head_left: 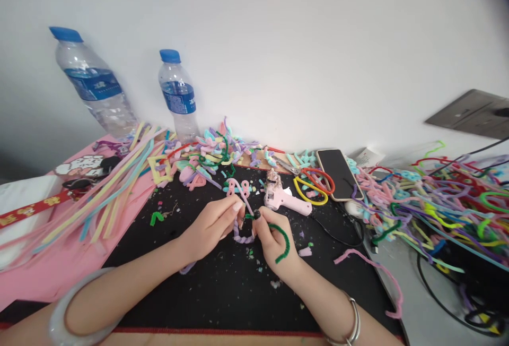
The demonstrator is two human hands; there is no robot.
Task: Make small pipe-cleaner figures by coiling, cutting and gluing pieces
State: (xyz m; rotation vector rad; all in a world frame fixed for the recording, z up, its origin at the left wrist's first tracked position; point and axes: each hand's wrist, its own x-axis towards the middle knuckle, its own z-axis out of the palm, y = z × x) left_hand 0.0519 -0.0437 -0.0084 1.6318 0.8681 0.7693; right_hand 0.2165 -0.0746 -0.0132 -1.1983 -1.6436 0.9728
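My left hand (217, 225) is closed, thumb and fingers pinched on a purple pipe cleaner (243, 239) that hangs twisted between both hands. A lilac length (243, 197) of it sticks up above the fingertips. My right hand (276, 237) pinches a green pipe cleaner (284, 242), whose curved end loops over the back of that hand. The green strand meets the purple one between my fingertips, though the joint itself is too small to make out. Just beyond the hands lie a pink glue gun (288, 200) and a small pink shape (238, 187) of bent pipe cleaners.
Scissors with red and yellow handles (314, 186) and a phone (339, 173) lie behind my right hand. Pipe cleaner heaps (429, 192) spread right, with straight strands (115, 197) at left. Two bottles (178, 96) (95, 80) stand by the wall. Scraps dot the black mat (222, 303).
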